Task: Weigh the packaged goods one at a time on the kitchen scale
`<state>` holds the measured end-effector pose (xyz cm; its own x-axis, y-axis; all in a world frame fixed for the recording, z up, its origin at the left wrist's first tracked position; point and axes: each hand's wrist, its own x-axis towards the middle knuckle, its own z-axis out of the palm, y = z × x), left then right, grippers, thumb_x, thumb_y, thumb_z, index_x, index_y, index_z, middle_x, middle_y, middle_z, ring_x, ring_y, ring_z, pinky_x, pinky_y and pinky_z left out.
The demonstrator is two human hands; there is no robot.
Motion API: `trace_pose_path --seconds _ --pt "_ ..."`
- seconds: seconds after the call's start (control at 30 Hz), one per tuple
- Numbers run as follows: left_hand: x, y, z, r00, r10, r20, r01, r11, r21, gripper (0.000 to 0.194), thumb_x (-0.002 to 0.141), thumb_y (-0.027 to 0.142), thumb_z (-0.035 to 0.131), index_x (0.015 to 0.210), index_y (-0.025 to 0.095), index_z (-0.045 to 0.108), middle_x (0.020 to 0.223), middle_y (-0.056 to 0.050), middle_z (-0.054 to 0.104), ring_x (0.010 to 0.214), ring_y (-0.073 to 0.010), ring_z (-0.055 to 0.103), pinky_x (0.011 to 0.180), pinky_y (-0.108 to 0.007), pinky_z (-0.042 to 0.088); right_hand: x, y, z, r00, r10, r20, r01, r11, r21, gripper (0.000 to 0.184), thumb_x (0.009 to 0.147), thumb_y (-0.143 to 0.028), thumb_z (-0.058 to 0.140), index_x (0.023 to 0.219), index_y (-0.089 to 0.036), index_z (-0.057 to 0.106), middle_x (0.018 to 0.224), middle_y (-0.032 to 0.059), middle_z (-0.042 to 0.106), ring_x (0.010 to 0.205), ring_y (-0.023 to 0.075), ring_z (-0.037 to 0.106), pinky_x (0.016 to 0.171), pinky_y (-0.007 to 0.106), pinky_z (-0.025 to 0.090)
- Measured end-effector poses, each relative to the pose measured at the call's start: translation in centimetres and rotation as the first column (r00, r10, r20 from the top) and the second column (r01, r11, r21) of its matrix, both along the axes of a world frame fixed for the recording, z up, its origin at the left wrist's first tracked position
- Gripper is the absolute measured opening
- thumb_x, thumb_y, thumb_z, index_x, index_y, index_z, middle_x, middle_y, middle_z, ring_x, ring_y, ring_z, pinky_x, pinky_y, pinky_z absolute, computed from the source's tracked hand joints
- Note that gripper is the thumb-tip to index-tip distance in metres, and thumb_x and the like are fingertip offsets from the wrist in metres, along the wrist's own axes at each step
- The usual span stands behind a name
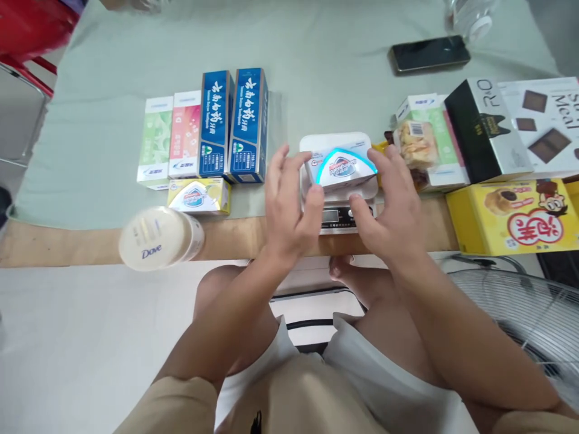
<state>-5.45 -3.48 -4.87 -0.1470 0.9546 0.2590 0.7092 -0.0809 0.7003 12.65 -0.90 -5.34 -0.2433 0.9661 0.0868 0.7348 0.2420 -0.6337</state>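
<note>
White box with blue arc [346,167] is over the scale [335,140], its long axis running left to right between my left hand [289,205] and right hand [392,205]. Both seem equally near, fingers curved at its 2 ends; whether they clamp it, from here I cannot tell.

The cloth-covered table [316,78] bears boxes [215,123], a scale [330,217], tub [151,241] and phone [429,55].

the lid [151,238] reads "dove", two blue boxes [246,120] "yunnan baiyao toothpaste", a white box [545,129] "meal".
</note>
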Motion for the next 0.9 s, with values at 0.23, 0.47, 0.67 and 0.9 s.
trace_pose_path --seconds 0.23,0.47,0.67,0.9 --pt "-0.5 0.6 -1.2 0.998 0.017 0.068 -0.011 0.997 -0.081 0.054 0.106 0.064 0.031 0.129 0.023 0.057 0.124 -0.012 0.070 0.112 -0.0257 0.069 0.099 -0.044 0.057 0.4 0.0 -0.2 0.995 0.016 -0.095 -0.022 0.998 -0.067 0.060 0.093 -0.032 0.055 0.151 -0.021 0.050 0.159 0.0172 0.055 0.152 0.0325 0.049 0.124 0.059 0.044" --pt "2.2 -1.0 0.1 0.991 -0.128 0.045 0.128 0.992 0.004 0.052 0.106 0.057 0.031 0.139 0.023 0.052 0.144 -0.017 0.060 0.138 -0.0309 0.059 0.109 -0.049 0.055 2.6 -0.5 1.6 0.983 0.022 -0.180 -0.033 0.998 -0.058 0.053 0.093 -0.033 0.055 0.145 -0.023 0.056 0.152 0.0135 0.061 0.145 0.0310 0.056 0.120 0.054 0.049" --pt "6.6 -3.8 1.5 0.929 -0.366 0.052 0.363 0.930 0.048 0.056 0.104 0.053 0.033 0.147 0.020 0.048 0.160 -0.024 0.039 0.149 -0.0374 0.048 0.114 -0.055 0.049 7.3 -3.5 5.6 0.998 0.023 0.063 -0.017 0.996 -0.090 0.064 0.092 -0.049 0.060 0.150 -0.022 0.055 0.148 0.0201 0.057 0.132 0.0372 0.063 0.103 0.055 0.061" --pt "10.4 -4.7 -0.8 0.854 -0.486 0.184 0.515 0.841 -0.167 0.060 0.105 0.053 0.033 0.151 0.016 0.045 0.168 -0.029 0.030 0.156 -0.0403 0.040 0.120 -0.060 0.044 10.6 -5.5 3.9 0.956 0.052 0.288 -0.006 0.988 -0.157 0.072 0.092 -0.051 0.058 0.151 -0.011 0.051 0.154 0.0329 0.046 0.136 0.0533 0.057 0.096 0.068 0.058"
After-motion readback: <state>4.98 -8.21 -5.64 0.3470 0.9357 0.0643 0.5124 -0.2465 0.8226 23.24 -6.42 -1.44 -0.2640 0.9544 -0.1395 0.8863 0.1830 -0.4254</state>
